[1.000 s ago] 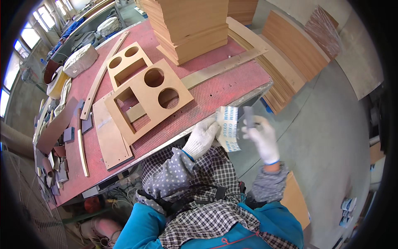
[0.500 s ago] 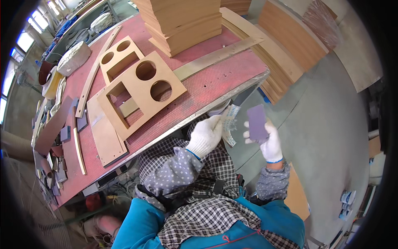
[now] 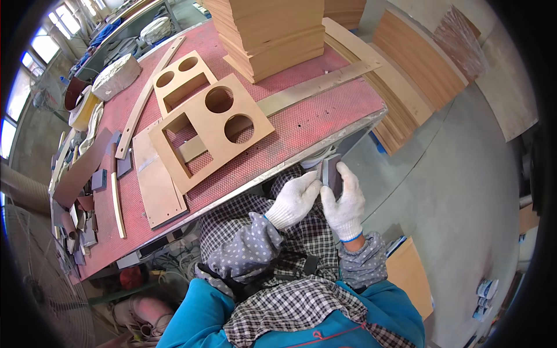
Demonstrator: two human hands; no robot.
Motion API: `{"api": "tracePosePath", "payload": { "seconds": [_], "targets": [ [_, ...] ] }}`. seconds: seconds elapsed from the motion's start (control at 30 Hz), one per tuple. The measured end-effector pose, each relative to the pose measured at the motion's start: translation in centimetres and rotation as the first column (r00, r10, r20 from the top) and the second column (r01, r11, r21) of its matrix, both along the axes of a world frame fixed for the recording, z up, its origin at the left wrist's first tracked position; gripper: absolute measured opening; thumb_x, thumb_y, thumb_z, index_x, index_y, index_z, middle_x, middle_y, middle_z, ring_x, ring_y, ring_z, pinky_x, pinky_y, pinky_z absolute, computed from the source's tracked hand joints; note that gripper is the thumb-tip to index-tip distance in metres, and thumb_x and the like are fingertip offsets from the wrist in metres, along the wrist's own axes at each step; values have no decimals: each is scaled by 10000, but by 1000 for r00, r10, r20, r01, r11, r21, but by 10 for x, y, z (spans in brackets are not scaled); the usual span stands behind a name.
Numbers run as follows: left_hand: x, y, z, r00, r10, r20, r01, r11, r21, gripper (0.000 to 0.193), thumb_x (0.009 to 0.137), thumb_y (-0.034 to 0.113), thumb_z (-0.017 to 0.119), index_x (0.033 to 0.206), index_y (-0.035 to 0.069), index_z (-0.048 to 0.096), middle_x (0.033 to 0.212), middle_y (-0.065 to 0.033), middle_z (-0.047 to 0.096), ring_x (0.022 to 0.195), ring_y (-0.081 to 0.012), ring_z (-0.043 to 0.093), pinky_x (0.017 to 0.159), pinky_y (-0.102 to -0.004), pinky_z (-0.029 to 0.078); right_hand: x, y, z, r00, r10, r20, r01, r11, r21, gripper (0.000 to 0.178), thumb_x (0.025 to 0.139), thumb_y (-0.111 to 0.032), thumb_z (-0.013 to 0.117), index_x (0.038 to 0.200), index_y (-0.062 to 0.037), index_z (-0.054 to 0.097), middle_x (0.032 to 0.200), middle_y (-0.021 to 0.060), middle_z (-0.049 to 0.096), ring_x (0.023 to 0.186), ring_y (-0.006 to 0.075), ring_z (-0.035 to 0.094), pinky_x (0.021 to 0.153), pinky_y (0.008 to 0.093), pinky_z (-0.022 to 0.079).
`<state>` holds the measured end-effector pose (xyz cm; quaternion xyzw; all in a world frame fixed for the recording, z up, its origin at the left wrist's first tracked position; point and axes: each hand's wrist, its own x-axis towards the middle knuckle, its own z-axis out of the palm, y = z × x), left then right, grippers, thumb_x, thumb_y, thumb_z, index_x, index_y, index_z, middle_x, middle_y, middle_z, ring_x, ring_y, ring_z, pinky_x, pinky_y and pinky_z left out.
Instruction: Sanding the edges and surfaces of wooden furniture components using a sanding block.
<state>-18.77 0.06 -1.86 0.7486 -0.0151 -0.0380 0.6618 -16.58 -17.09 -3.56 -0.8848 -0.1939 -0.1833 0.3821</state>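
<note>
Red mesh covers our counter (image 3: 325, 124), which carries a wooden panel with cut-outs (image 3: 209, 130) and a tall stack of boards (image 3: 272, 32). Just below the counter edge, over our lap, both gloved hands close around a small dark block (image 3: 331, 174). Our right hand (image 3: 345, 203) grips it from the side, and our left hand (image 3: 295, 199) presses its fingers on it.

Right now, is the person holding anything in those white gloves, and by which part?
Yes. Both gloved hands close on a small dark flat piece: the right hand wraps its right edge and the left hand presses its left side. What it is cannot be told.
</note>
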Motion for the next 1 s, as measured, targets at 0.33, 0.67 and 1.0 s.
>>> {"api": "tracePosePath", "payload": {
  "seconds": [0.33,0.67,1.0],
  "targets": [
    [-2,24,10,987,-140,-82,134,988,-78,303,1125,158,488,1269,-29,678,964,-27,659,862,-109,591,804,-310,538,2,12,2,979,125,159,-130,991,23,690,870,-118,785,1502,-29,522,1512,316,570,1296,509,639,1055,534,564],
    [-13,34,-6,984,-166,-70,161,984,-76,408,1145,150,470,1480,-48,597,1304,-126,705,1219,-183,621,1100,-348,496,-3,18,-6,983,166,77,-170,984,50,681,896,-165,785,1502,-17,512,1513,304,570,1311,485,639,1075,509,561],
    [-22,52,-9,926,-345,-152,240,850,-469,602,1128,328,492,1578,-72,491,1525,-140,596,1388,-230,568,1226,-385,419,-10,28,-7,978,190,83,-197,977,85,709,885,-258,833,1481,-15,538,1508,306,567,1312,491,626,1080,519,546]
  ]
}}
